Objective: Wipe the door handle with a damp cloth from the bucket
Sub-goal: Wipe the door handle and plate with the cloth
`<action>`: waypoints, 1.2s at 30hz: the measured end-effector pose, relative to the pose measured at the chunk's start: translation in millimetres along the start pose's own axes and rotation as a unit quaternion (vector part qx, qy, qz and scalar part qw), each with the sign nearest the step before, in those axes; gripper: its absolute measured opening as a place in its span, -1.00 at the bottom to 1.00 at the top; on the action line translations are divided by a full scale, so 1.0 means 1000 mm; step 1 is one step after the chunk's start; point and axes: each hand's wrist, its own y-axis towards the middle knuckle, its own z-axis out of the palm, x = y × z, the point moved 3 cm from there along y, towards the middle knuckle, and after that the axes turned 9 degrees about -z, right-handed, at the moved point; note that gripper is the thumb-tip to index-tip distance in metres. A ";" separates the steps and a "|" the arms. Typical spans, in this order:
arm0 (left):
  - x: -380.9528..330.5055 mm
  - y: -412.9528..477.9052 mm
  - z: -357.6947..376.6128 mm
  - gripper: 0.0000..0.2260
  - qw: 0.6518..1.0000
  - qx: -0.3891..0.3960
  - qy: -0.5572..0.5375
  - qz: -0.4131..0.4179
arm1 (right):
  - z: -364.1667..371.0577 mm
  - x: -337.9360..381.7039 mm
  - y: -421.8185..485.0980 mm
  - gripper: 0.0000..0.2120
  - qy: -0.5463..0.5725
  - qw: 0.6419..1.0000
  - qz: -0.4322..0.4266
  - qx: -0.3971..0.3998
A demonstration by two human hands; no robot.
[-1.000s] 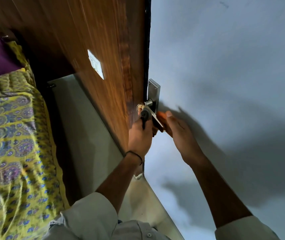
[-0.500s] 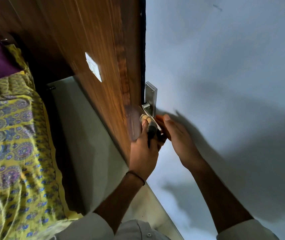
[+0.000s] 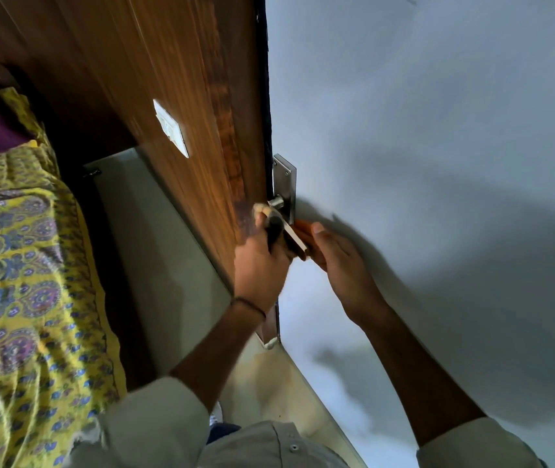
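A steel door handle plate (image 3: 286, 184) sits on the edge of the pale grey door (image 3: 438, 146), its lever (image 3: 295, 240) slanting down to the right. My left hand (image 3: 258, 265) is shut on a cream and dark cloth (image 3: 265, 216), which it presses on the lever close to the spindle. My right hand (image 3: 340, 261) is on the other side of the lever, with its thumb and fingers closed on an orange thing (image 3: 302, 228) at the lever's end. I cannot tell what the orange thing is. No bucket is in view.
A brown wooden panel (image 3: 168, 62) with a white switch plate (image 3: 171, 128) runs along the left of the handle. Below it lies pale floor (image 3: 154, 258), and a bed with a yellow patterned cover (image 3: 26, 265) fills the left side.
My left hand slid the cloth down the lever half a second ago and has now come back up toward the spindle. My right hand stayed at the lever's end.
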 end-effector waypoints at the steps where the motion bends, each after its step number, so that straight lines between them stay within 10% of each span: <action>1: -0.002 -0.015 0.004 -0.69 1.000 0.006 -0.003 0.016 | 0.000 -0.001 0.000 -0.69 0.017 1.000 -0.001 -0.002; 13: -0.013 0.041 0.000 -0.73 0.987 -0.014 -0.069 -0.141 | 0.000 -0.001 -0.004 -0.65 -0.033 0.999 -0.042 -0.006; 22: 0.004 -0.029 0.024 -0.62 0.996 0.010 -0.077 -0.039 | -0.003 -0.009 0.003 -0.67 0.016 0.999 -0.030 -0.005; 27: 0.005 0.006 0.022 -0.87 0.912 0.039 -0.348 -0.212 | -0.003 -0.007 0.003 -0.68 -0.025 0.999 -0.042 -0.010; 36: -0.004 0.053 0.003 -0.82 0.831 0.052 -0.437 -0.340 | 0.001 -0.007 -0.003 -0.68 -0.039 0.997 -0.059 -0.034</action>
